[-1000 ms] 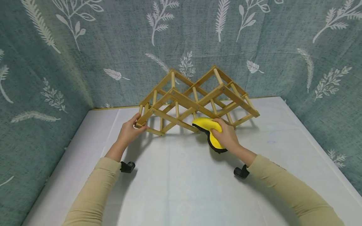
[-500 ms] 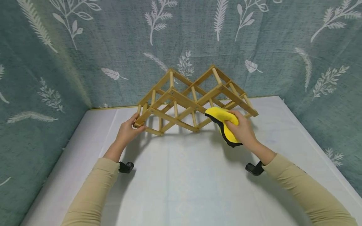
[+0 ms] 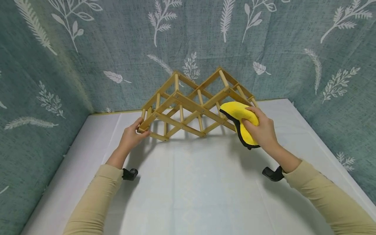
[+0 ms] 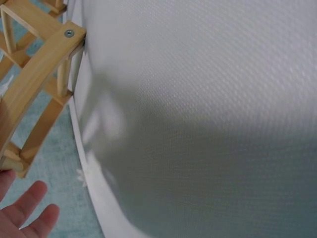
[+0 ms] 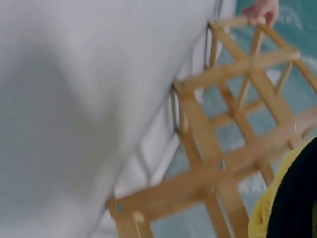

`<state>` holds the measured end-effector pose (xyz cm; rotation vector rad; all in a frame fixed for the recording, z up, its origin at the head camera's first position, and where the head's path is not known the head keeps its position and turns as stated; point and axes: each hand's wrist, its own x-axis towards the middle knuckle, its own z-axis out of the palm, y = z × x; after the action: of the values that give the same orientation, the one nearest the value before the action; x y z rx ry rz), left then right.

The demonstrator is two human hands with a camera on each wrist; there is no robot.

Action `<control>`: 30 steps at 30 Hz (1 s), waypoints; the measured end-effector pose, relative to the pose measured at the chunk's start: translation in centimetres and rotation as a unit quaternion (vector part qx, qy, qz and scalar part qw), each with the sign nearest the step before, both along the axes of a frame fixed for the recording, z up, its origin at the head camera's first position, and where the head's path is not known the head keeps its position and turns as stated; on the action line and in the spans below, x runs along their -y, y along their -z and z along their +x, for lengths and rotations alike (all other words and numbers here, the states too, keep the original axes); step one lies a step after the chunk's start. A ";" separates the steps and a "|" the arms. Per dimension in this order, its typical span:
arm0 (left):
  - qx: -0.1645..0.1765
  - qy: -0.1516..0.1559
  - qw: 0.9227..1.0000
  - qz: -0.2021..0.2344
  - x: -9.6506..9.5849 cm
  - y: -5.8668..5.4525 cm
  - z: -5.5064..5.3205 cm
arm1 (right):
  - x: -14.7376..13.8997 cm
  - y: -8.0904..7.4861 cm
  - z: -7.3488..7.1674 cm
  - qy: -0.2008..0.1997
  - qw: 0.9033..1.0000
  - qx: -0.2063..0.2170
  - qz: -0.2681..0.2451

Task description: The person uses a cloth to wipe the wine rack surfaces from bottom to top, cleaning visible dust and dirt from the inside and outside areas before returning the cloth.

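Note:
A folding lattice rack of light wood slats and dowels stands zigzag at the back of the table. My left hand grips its left end between thumb and fingers; in the left wrist view some fingertips show beside the slats. In my right hand is a folded yellow cloth with a black edge, pinched between thumb and fingers. The cloth overlaps the rack's right part in the head view. From the right wrist, the cloth shows at the lower right corner, close to the rack's slats.
A white cover lies over the table. Behind and at both sides hang blue-green curtains with white leaf prints. Each wrist carries a small black camera mount.
My right hand has moved right and slightly away along the rack's front, carrying the yellow cloth. My left hand keeps its grip on the rack's left end.

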<state>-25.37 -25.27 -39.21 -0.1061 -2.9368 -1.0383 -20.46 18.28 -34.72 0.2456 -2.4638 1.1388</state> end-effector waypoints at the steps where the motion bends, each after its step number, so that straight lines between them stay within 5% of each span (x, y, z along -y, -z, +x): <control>1: -0.002 -0.001 1.000 -0.001 0.1 0.0 0.0 | 0.4 0.2 0.1 -0.011 1.000 0.004 0.001; 8: -0.006 0.001 1.000 -0.002 0.1 -0.1 -0.1 | 4.5 3.2 0.2 -0.104 0.991 0.069 0.051; 17: 0.000 -0.001 1.000 0.009 0.0 0.2 -0.2 | 7.9 6.2 -1.3 -0.154 0.962 0.193 0.120; 30: 0.004 -0.007 1.000 0.004 -0.1 0.4 -0.1 | 4.6 6.1 -2.3 -0.089 0.986 0.138 0.038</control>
<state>-25.46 -25.20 -39.57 -0.0828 -2.9354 -1.0519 -22.81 13.72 -40.80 0.3586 -2.7788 1.2232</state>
